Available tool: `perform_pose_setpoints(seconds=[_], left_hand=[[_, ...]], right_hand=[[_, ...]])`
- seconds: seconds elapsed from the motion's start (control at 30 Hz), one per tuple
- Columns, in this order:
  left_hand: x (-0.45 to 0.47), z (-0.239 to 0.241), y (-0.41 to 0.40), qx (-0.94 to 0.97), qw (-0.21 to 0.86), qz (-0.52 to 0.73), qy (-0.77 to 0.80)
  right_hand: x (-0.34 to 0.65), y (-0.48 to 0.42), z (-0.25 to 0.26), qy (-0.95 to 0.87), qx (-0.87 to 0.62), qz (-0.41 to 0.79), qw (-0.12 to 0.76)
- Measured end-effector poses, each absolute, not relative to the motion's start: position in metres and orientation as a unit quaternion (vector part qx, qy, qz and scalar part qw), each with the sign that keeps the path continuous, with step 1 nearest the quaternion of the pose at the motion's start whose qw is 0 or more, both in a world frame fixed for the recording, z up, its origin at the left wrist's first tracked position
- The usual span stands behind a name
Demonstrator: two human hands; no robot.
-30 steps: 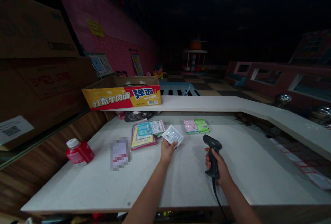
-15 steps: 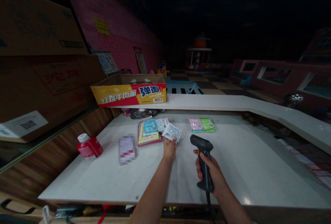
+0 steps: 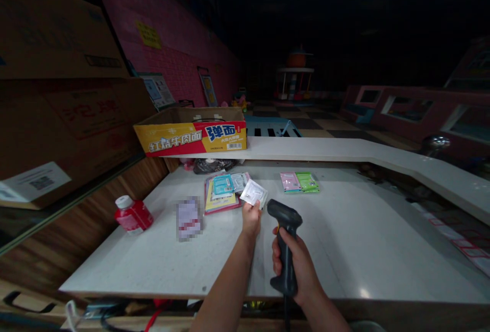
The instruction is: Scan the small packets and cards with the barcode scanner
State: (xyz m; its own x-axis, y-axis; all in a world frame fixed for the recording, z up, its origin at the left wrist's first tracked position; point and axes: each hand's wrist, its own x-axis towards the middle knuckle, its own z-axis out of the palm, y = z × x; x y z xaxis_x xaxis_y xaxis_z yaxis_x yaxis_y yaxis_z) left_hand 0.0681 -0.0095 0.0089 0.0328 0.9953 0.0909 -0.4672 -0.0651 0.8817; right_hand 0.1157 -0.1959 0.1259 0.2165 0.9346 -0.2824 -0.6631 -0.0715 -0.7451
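My left hand [image 3: 251, 217] pinches the lower edge of a small white printed packet [image 3: 253, 192], its printed face turned up. My right hand [image 3: 294, 258] is wrapped round the handle of a dark grey barcode scanner [image 3: 285, 240], whose head points left towards the packet and whose cable hangs down. Just left of the held packet lies a stack with a blue packet [image 3: 223, 184] on top of a yellow and red flat item [image 3: 222, 204]. Farther back, a pink packet [image 3: 290, 182] and a green packet [image 3: 308, 182] lie side by side on the white counter [image 3: 352, 240].
A red bottle with a white cap [image 3: 133, 215] lies tilted at left, near a blurred-out card [image 3: 189, 218]. An open noodle carton [image 3: 195, 138] stands on the raised ledge [image 3: 306, 149]. Large cardboard boxes [image 3: 69, 107] fill the left side.
My right hand has brought the scanner left, closer to the packet. The packet in my left hand has tilted and looks brighter. The view has shifted slightly.
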Motion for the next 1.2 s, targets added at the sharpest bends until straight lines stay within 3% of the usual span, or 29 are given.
perform_pose_setpoints(seconds=[0.5,0.7,1.2], left_hand=[[0.069,0.009,-0.006,0.364,0.627,0.618,0.303],[0.071,0.011,-0.007,0.438,0.61,0.576,0.322],[0.105,0.024,0.003,0.409,0.624,0.561,0.359]], right_hand=[[0.193,-0.175,0.085,-0.199,-0.44,0.555,0.677],[0.246,-0.164,0.062,-0.185,-0.397,0.577,0.69],[0.272,-0.147,0.029,-0.122,-0.288,0.628,0.713]])
